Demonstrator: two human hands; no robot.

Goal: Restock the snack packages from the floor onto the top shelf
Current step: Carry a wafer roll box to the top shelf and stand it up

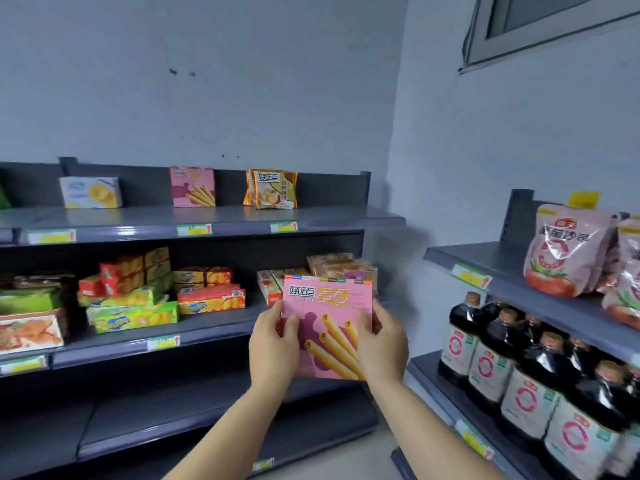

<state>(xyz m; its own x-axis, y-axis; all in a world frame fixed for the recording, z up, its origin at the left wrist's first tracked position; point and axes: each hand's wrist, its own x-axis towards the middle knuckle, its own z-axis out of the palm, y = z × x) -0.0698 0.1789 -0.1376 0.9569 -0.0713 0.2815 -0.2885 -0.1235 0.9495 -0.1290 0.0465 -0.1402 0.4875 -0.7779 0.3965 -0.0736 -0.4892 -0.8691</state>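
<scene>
I hold a pink egg-roll box (330, 308) upright in front of me with both hands. My left hand (273, 344) grips its left edge and my right hand (382, 344) grips its right edge. The box hangs level with the middle shelf, well below the top shelf (221, 218). On the top shelf stand a matching pink egg-roll box (192, 186), a white and yellow box (90, 192) to its left, and an orange-brown pastry pack (272, 188) to its right. The floor packages are out of view.
The middle shelf (207, 327) carries green, red and yellow biscuit boxes (131, 292). A second rack on the right holds dark sauce bottles (526, 368) and pink pouches (568, 251). Bare stretches of the top shelf lie between and right of the packs. A window (554, 26) sits high on the right wall.
</scene>
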